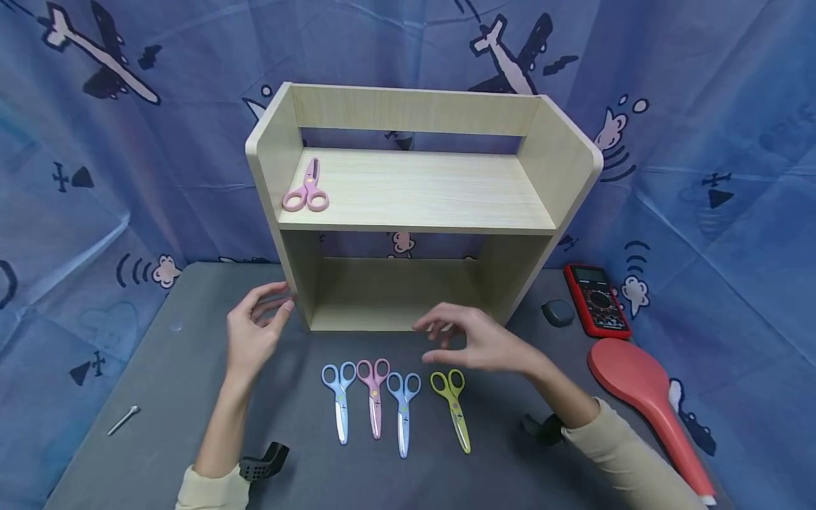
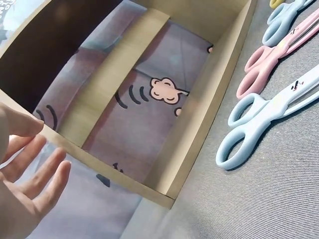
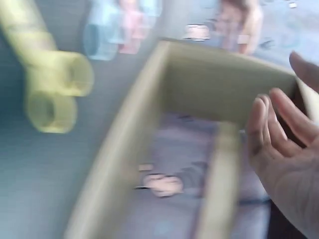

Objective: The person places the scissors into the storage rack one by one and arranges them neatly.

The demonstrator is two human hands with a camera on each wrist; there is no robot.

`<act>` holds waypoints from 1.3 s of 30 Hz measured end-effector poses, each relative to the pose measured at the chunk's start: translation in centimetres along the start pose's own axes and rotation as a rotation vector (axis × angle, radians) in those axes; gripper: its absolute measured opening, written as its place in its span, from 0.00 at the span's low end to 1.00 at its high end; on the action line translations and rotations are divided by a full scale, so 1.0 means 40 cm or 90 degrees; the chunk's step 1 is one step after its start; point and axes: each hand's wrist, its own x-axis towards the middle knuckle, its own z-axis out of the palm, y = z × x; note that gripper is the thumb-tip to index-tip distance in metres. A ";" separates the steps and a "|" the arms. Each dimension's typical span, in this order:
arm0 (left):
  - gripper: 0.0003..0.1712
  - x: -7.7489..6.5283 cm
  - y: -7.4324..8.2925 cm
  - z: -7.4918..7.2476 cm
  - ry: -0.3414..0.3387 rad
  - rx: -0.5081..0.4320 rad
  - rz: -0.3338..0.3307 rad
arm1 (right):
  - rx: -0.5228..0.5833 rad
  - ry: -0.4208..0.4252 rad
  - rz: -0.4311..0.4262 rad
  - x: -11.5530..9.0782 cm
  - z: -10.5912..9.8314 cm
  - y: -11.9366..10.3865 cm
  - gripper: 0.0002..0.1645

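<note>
A pale wooden two-tier shelf [image 1: 408,191] stands at the back of the grey table. Pink scissors [image 1: 306,190] lie at the left end of its upper tier. My left hand [image 1: 258,329] is beside the shelf's lower left edge, fingers loosely bent and holding nothing; whether it touches the wood I cannot tell. In front of the lower tier hovers my right hand [image 1: 468,336], empty, above the yellow-green scissors [image 1: 454,407]. Left of those lie blue scissors [image 1: 403,411], pink scissors [image 1: 374,397] and more blue scissors [image 1: 340,400], all handles toward the shelf. The right wrist view is blurred.
To the shelf's right are a dark computer mouse [image 1: 557,312], a red multimeter [image 1: 597,300] and a red paddle-shaped object [image 1: 644,397]. A small metal bolt-like piece [image 1: 124,420] lies at the table's left. Blue printed cloth [image 1: 191,177] hangs behind and at both sides.
</note>
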 end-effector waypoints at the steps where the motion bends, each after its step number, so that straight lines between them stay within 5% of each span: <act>1: 0.20 0.000 0.000 -0.001 0.000 0.001 0.000 | 0.006 -0.026 0.014 -0.016 0.012 0.027 0.28; 7: 0.20 0.000 -0.001 -0.003 -0.001 0.008 0.004 | 0.005 -0.129 0.076 -0.085 0.070 0.168 0.31; 16: 0.20 -0.002 -0.005 -0.004 0.001 0.010 0.003 | 0.013 -0.148 0.086 -0.112 0.079 0.279 0.33; 26: 0.20 -0.001 -0.004 -0.004 -0.003 0.015 0.003 | 0.013 -0.179 0.134 -0.126 0.042 0.262 0.41; 31: 0.20 -0.001 -0.004 -0.005 -0.001 0.017 0.006 | 0.028 -0.284 0.161 -0.136 0.009 0.245 0.40; 39: 0.19 -0.001 -0.005 -0.003 0.000 0.017 0.007 | 0.149 -0.463 0.180 -0.141 -0.025 0.231 0.33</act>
